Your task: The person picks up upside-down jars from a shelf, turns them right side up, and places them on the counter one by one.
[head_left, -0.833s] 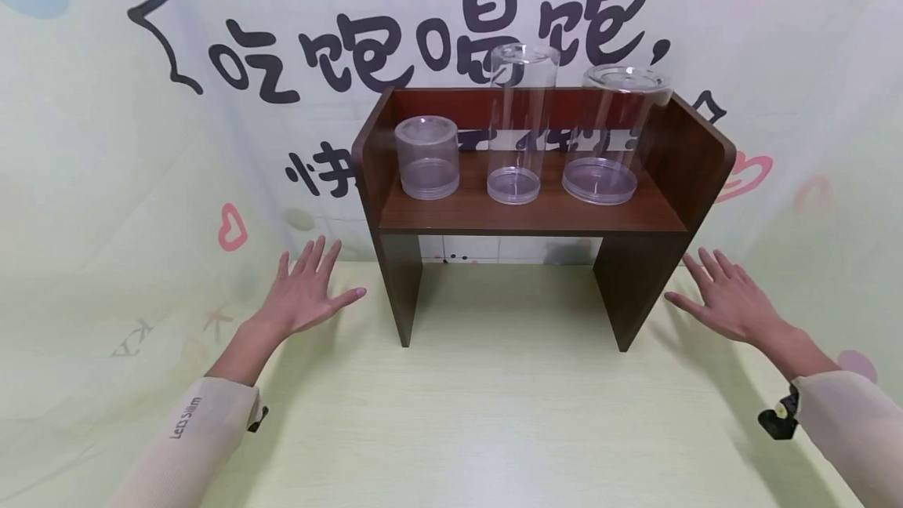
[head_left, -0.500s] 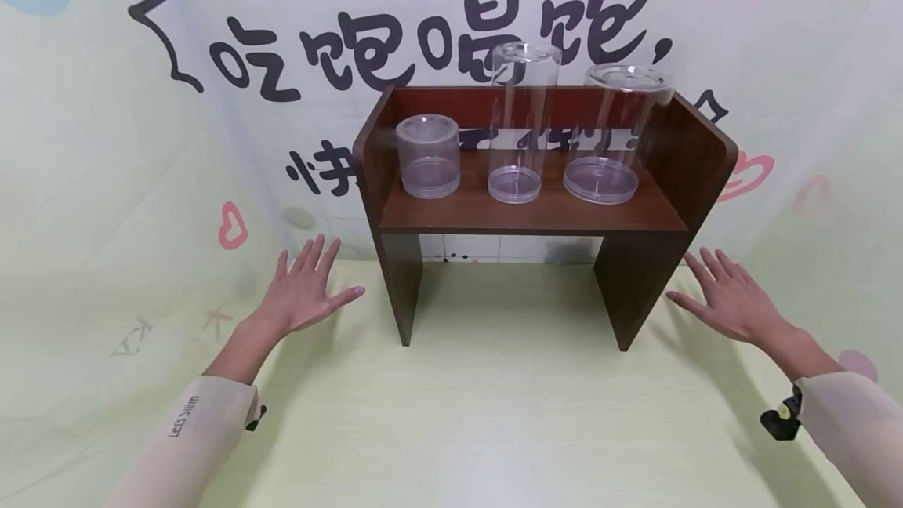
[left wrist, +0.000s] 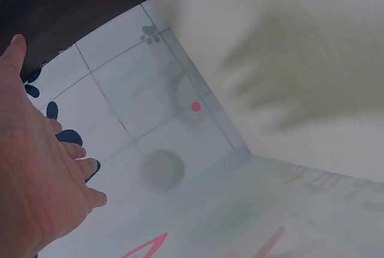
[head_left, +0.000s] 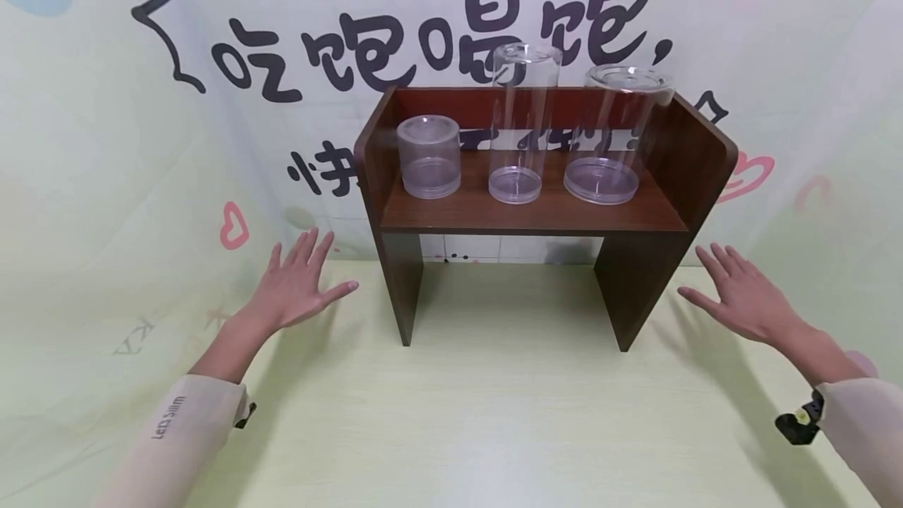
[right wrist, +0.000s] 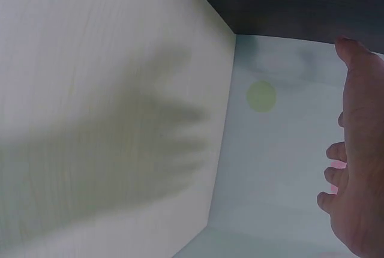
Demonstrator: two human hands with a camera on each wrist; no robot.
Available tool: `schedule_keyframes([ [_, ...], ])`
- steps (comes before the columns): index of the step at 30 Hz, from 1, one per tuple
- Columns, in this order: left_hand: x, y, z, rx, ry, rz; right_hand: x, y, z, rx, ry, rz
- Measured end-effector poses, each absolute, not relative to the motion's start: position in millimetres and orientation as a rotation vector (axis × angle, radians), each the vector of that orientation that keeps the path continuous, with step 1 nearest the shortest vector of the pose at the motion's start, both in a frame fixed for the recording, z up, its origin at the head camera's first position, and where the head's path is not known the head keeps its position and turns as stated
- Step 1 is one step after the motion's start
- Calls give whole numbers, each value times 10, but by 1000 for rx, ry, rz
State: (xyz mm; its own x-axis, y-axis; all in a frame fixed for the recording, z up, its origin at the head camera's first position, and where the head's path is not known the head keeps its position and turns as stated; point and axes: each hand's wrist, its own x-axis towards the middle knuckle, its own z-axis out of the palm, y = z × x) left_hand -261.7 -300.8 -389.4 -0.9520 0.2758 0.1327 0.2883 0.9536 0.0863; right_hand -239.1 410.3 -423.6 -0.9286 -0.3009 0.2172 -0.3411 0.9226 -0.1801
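Observation:
A dark brown wooden shelf (head_left: 451, 218) stands on the pale table, bearing three clear cylindrical containers with flat tops. At the left is a short container (head_left: 429, 159), in the middle a tall narrow container (head_left: 517, 124), and at the right a wide tall container (head_left: 614, 136). My left hand (head_left: 292, 284) hovers left of the shelf, fingers spread and holding nothing. On the other side my right hand (head_left: 748, 296) is also raised above the table, its fingers extended and nothing in them. In the head view both hands are apart from the shelf.
A printed cloth backdrop (head_left: 247, 139) with large dark lettering and hearts hangs behind the shelf and along both sides. The pale table surface (head_left: 494, 414) stretches in front of the shelf and beneath its board. Hand shadows fall on the table.
Both hands have shifted slightly outward, away from the shelf: the left hand to the left, the right hand to the right. The shelf and containers stay in place.

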Motion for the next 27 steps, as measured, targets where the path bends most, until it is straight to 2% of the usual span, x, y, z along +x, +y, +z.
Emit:
schedule_keyframes([
  [27,-2675,-3002,-2889,-499,-2839,-220,-2249,4119,-3413,476,-2793,495],
])
